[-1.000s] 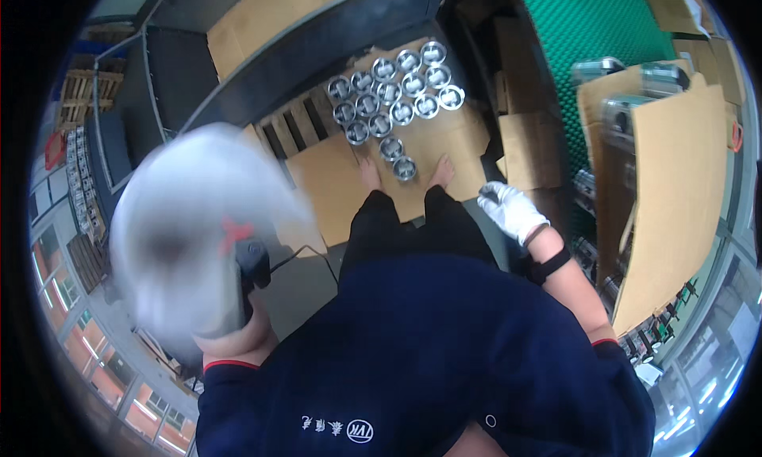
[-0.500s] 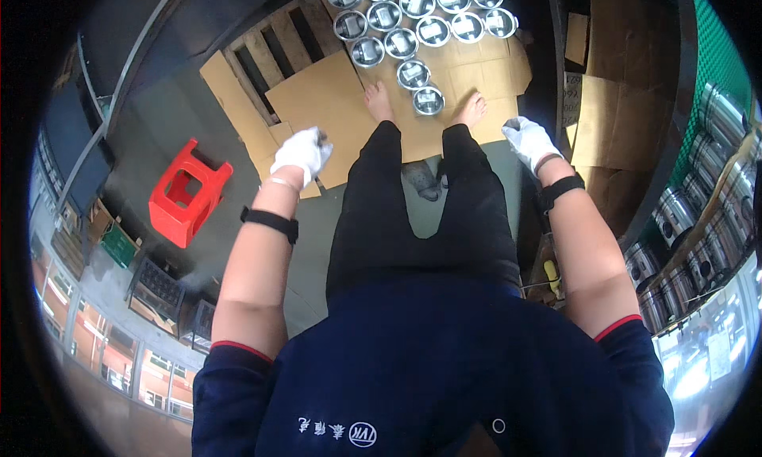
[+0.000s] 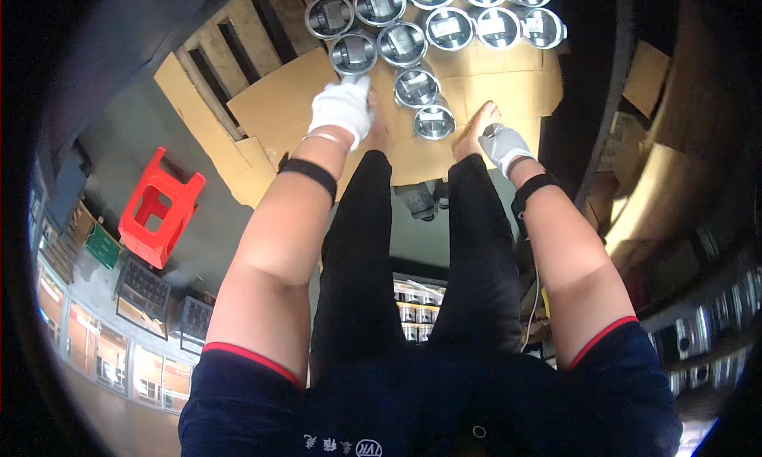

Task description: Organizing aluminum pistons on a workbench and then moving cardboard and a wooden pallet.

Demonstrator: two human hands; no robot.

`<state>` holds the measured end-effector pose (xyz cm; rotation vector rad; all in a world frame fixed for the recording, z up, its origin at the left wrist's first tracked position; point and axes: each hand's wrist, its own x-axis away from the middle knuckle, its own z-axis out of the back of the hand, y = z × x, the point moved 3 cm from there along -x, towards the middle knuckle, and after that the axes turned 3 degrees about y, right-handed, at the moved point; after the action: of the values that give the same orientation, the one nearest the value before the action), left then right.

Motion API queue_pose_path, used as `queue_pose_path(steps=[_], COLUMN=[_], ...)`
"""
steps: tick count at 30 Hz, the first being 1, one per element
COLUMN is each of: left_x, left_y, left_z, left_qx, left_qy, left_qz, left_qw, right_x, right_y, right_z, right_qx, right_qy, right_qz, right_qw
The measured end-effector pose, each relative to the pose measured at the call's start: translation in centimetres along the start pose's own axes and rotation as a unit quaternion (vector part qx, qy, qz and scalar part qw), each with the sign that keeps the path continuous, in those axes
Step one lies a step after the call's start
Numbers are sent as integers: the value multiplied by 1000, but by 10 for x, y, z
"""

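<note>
Shiny metal pistons, cup-shaped with the hollow side up, stand in rows on a flat sheet of brown cardboard. My left hand, in a white glove, reaches to the near edge of a piston on the left side. Its fingers stretch forward, partly hidden; whether they touch the rim I cannot tell. Two pistons stand nearer to me, one behind the other. My right hand, also gloved, hangs above my right foot with its fingers loosely extended and nothing visible in them.
A red plastic stool stands on the floor at left. Wooden pallet slats show beside the cardboard. My bare feet are on the cardboard, with dark shoes behind them. More metal pistons sit on racks at the right.
My left hand has moved forward and right to the pistons. My right hand has come down and inward toward my right foot. My view has tilted and shifted closer to the pistons.
</note>
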<state>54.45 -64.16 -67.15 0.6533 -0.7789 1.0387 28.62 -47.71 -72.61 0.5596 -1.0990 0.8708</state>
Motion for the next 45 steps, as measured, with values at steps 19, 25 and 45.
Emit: queue_pose_path(steps=[19,25,45], left_x=[-152,-138,-140], left_y=[35,40,23], left_z=[-71,-91,-100], left_qx=[-59,-70,-105], left_qy=[99,79,84], left_qz=[-1,8,-31], left_qw=[993,994,990], right_x=[-109,-100,-114], right_y=[-38,-5,-31], right_z=[-87,-77,65], right_qx=[-19,217,79], right_qy=[-65,218,313], right_qz=[35,40,271], right_qw=[997,951,907])
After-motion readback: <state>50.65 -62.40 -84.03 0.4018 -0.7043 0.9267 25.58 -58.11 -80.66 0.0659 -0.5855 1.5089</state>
